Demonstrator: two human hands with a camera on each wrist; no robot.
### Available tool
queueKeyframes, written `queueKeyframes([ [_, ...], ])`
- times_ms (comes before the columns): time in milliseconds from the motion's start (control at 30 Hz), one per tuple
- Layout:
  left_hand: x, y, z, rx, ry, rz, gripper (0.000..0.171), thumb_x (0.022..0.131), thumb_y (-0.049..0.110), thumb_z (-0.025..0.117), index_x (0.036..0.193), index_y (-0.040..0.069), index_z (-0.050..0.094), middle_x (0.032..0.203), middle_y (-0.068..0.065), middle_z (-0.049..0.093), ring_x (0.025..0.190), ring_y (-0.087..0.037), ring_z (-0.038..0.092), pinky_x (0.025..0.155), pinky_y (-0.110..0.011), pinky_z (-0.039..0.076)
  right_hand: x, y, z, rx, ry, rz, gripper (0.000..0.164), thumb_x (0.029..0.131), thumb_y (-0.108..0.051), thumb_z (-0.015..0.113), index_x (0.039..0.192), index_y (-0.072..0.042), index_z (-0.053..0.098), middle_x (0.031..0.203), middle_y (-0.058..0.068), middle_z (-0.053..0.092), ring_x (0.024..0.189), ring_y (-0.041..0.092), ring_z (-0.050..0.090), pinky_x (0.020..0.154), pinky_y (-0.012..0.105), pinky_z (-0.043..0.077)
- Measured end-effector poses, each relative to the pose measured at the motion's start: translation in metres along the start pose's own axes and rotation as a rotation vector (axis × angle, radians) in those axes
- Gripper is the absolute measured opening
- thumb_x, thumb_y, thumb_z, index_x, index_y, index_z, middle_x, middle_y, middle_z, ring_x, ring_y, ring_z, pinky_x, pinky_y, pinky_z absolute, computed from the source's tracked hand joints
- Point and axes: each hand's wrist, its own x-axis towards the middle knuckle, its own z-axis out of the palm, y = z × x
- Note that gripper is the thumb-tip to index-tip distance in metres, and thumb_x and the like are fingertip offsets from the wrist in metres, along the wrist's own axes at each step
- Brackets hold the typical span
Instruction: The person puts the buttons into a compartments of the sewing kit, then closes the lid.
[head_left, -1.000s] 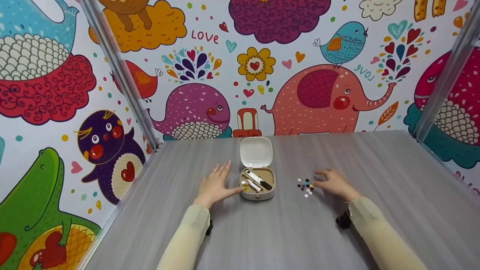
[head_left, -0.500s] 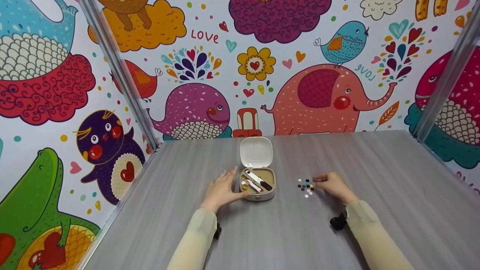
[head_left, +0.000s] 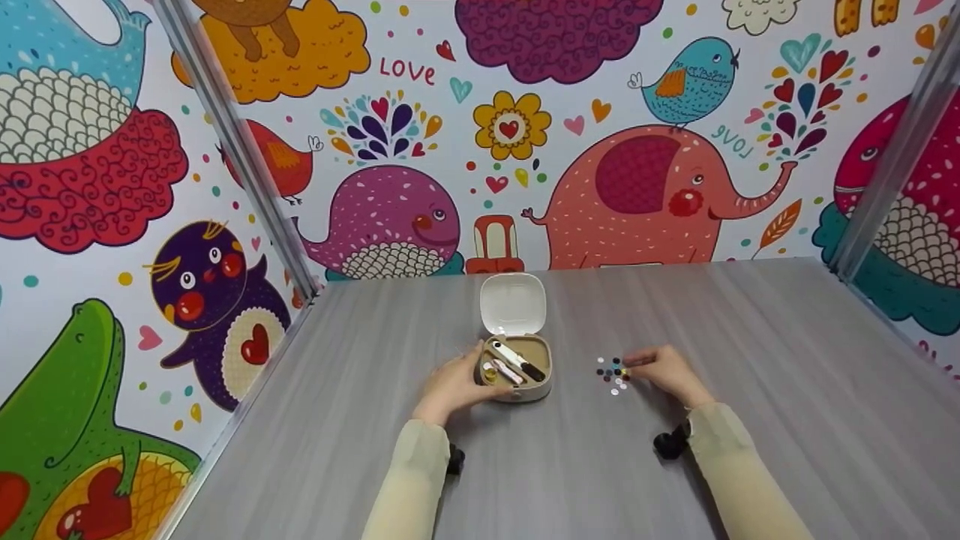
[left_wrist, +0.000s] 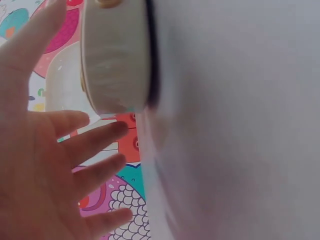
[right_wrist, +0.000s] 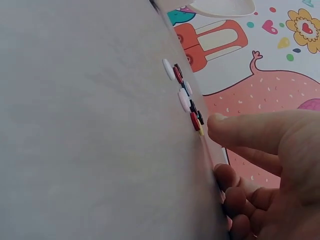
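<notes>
A small cream box (head_left: 534,393) stands in the middle of the table with its white lid (head_left: 513,304) raised. Inside lie a white-and-black slim tool (head_left: 517,360), a pale pinkish piece (head_left: 507,370) and a small gold round item (head_left: 490,373). My left hand (head_left: 454,386) is at the box's left side, its thumb along the front; the left wrist view shows spread fingers beside the box wall (left_wrist: 117,65). Right of the box lies a cluster of small round discs (head_left: 608,373), like buttons, in white, black, dark red, blue and yellow. My right hand (head_left: 666,371) has its thumb (right_wrist: 245,131) beside them, other fingers bent.
The grey table (head_left: 570,472) meets a wall (head_left: 495,67) printed with cartoon animals at the back. Metal posts (head_left: 240,150) stand at the left and right corners. Dark wrist cameras (head_left: 670,444) hang under both sleeves.
My left hand has moved right and closer against the box, its fingers now overlapping the left rim. The right hand's fingers have drawn together at the right edge of the discs.
</notes>
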Motion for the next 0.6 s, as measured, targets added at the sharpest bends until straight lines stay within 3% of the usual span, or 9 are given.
queueKeyframes([
  [367, 0.0034, 0.0013, 0.0005, -0.152, -0.041, 0.001, 0.105, 0.073, 0.059, 0.076, 0.153, 0.008, 0.029, 0.142, -0.02, 0.047, 0.123, -0.037, 0.051, 0.1, -0.05, 0.04, -0.0009, -0.003, 0.0005, -0.005, 0.031, 0.052, 0.023, 0.08, -0.003, 0.072, 0.102, 0.004, 0.074, 0.102, 0.019, 0.071, 0.071, 0.013, 0.051, 0.061, 0.026, 0.041],
  [600, 0.0018, 0.0028, 0.0041, -0.121, -0.042, 0.005, 0.109, 0.069, 0.059, 0.079, 0.153, 0.01, 0.031, 0.134, -0.022, 0.055, 0.115, -0.037, 0.057, 0.093, -0.051, 0.045, -0.004, -0.0003, 0.0035, 0.005, 0.054, 0.056, 0.023, 0.078, -0.005, 0.075, 0.1, 0.003, 0.075, 0.103, 0.019, 0.071, 0.091, 0.018, 0.059, 0.071, 0.026, 0.045],
])
